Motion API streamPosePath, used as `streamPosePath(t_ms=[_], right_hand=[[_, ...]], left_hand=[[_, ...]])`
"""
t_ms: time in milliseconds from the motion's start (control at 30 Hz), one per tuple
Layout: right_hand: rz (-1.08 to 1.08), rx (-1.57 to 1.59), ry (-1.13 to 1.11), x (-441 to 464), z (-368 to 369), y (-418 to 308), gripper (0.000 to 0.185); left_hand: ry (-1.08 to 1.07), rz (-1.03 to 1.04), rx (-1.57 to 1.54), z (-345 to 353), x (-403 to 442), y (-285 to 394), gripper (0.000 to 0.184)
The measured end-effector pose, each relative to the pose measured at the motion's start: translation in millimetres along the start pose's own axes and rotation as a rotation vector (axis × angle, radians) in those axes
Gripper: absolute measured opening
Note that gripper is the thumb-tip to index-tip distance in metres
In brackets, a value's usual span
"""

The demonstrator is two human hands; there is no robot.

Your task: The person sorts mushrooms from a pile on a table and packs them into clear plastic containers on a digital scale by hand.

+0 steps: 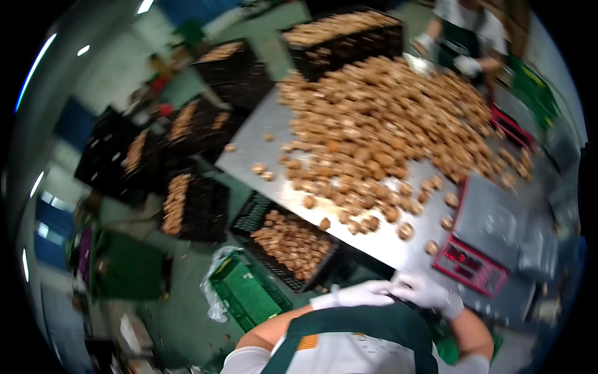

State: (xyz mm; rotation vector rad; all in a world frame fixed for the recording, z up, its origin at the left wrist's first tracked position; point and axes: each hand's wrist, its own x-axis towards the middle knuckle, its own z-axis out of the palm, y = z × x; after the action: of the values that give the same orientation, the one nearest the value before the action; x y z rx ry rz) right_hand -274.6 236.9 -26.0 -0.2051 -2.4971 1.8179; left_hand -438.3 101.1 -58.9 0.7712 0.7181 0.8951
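Observation:
My left hand, in a white glove, reaches across in front of my chest at the table's near edge, its fingers stretched out. My right hand, also gloved in white, meets it at the fingertips with its fingers bent inward. Whether anything small is between them is too blurred to tell. Beyond both hands, a large heap of brown mushrooms covers much of the metal table, with loose ones near the edge. To the right stands a red digital scale with a grey pan and lit digits.
Below the table's left edge sits a black crate of mushrooms, beside an empty green crate. Filled black crates stand behind and left. A green bin is farther left. Across the table a gloved co-worker works near another scale.

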Motion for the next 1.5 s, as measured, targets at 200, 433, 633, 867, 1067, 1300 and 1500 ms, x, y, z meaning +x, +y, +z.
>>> streamPosePath(t_ms=[200, 433, 633, 867, 1067, 1300, 1500], right_hand=[[0.007, -0.506, 0.064, -15.8, 8.7, -29.1, 0.006], [-0.255, -0.867, 0.131, -6.7, 12.9, -32.0, 0.012], [-0.292, -0.922, 0.222, -20.5, 11.0, -38.3, 0.015], [-0.246, -0.806, 0.412, -16.8, 22.5, -24.4, 0.015], [0.082, 0.09, 0.313, -20.7, 25.2, -3.5, 0.011], [-0.065, -0.608, 0.518, -20.2, 25.7, -4.3, 0.017], [-0.326, -1.122, 0.399, 0.6, -5.7, 15.7, 0.017]], left_hand=[[0.07, -0.104, -0.032, 10.6, 3.4, 5.6, 0.025], [0.07, -0.008, 0.083, 7.3, 8.5, -2.8, 0.031], [0.152, 0.014, 0.381, 15.5, 2.3, 8.3, 0.032], [0.208, -0.033, 0.291, 19.0, -6.5, -0.6, 0.028], [0.337, -0.103, 0.285, 31.5, -6.3, 12.3, 0.032], [0.38, -0.14, 0.404, 29.8, 5.2, 14.1, 0.03], [0.344, -0.118, 0.158, 26.6, 13.2, 17.4, 0.02]])
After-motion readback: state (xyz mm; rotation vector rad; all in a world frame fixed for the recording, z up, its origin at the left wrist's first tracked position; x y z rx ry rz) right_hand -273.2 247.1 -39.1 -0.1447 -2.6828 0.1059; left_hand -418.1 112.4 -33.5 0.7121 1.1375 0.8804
